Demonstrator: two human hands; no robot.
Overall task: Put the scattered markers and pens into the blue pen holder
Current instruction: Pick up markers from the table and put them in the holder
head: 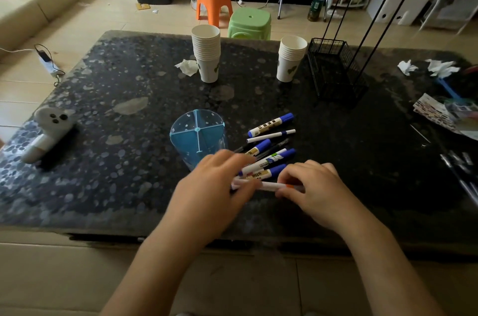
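The translucent blue pen holder (198, 134) stands upright on the dark speckled table (124, 165), split into compartments that look empty. Several blue-capped markers and pens (271, 125) lie scattered just right of it. My left hand (214, 186) rests over the near end of the pile, fingers touching a white pen with an orange band (274, 186). My right hand (314, 186) pinches the other end of that same pen. More markers (269, 173) lie partly hidden between my hands.
Two stacks of white paper cups (206, 53) (291, 58) stand at the back, beside a black wire basket (336, 70). A white toy figure (47, 132) lies at the left. Crumpled tissues (439, 67) and papers (439, 111) sit at the right edge.
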